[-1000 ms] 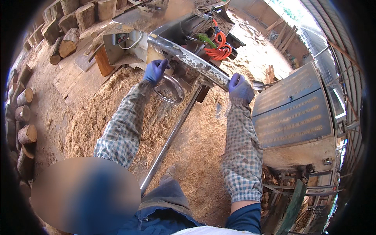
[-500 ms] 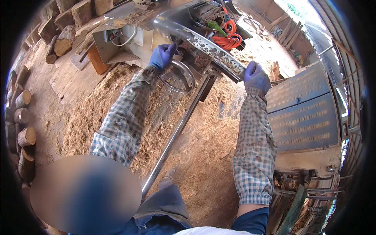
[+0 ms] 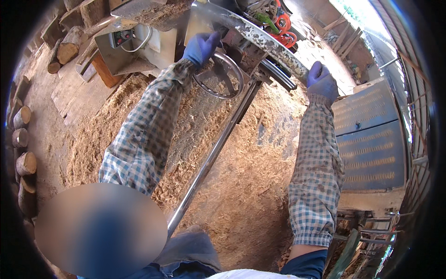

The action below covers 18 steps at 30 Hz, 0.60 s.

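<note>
"Paint-chipped metal machine panel (image 3: 260, 37): where does it sit?"

"Across the upper middle, sloping down rightward, between the person's gloved left hand (image 3: 202, 49) and right hand (image 3: 322, 81), which are well apart."

"And from the left?"

"Cut logs (image 3: 26, 163) lie stacked at the far side, perhaps to stay out from underfoot. The control box (image 3: 123, 38) opens toward the person, likely for easy reach. The left hand is curled just above the handwheel (image 3: 227, 83); whether it clamps anything cannot be told."

"The right?"

"Curled at the panel's right end, its hold equally unclear. Such wide spacing would probably steady the reach. Farther right stands the slotted blue-grey cabinet (image 3: 367, 144), presumably sited clear of the wheel."
</note>
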{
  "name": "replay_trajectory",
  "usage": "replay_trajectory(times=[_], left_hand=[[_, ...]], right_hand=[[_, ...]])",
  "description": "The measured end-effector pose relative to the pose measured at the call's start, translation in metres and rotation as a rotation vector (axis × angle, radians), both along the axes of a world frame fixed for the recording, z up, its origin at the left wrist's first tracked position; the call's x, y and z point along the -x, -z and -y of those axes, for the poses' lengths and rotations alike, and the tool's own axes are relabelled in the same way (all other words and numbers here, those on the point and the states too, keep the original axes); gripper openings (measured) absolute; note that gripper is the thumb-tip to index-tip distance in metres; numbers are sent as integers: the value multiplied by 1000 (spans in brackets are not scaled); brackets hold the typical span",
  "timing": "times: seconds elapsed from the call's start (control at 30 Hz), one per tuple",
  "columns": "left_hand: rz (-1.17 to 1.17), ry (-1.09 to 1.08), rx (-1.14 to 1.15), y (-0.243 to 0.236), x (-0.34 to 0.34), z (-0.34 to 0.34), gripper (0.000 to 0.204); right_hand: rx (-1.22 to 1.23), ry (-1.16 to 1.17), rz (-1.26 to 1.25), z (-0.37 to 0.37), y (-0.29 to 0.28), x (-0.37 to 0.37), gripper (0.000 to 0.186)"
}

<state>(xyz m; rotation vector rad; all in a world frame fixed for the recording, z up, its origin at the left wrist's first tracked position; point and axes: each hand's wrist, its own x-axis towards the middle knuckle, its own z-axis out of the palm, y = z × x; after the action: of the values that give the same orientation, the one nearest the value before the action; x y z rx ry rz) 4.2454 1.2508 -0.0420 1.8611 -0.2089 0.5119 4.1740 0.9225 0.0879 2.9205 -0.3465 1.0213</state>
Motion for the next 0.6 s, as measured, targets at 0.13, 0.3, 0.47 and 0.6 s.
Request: replay_trajectory(times=[0.13,0.3,0.47,0.6], left_hand=[[52,79,123,-1,-29,12,55],[53,23,65,2,-65,20,52],[46,22,85,4,-94,29,49],[-21,30,126,2,-115,38,47]], right_hand=[[28,-180,179,16,7,-30,54],[80,-80,207,36,13,-74,51],[-18,-19,-15,28,-2,-92,46],[29,-49,0,39,0,-117,42]])
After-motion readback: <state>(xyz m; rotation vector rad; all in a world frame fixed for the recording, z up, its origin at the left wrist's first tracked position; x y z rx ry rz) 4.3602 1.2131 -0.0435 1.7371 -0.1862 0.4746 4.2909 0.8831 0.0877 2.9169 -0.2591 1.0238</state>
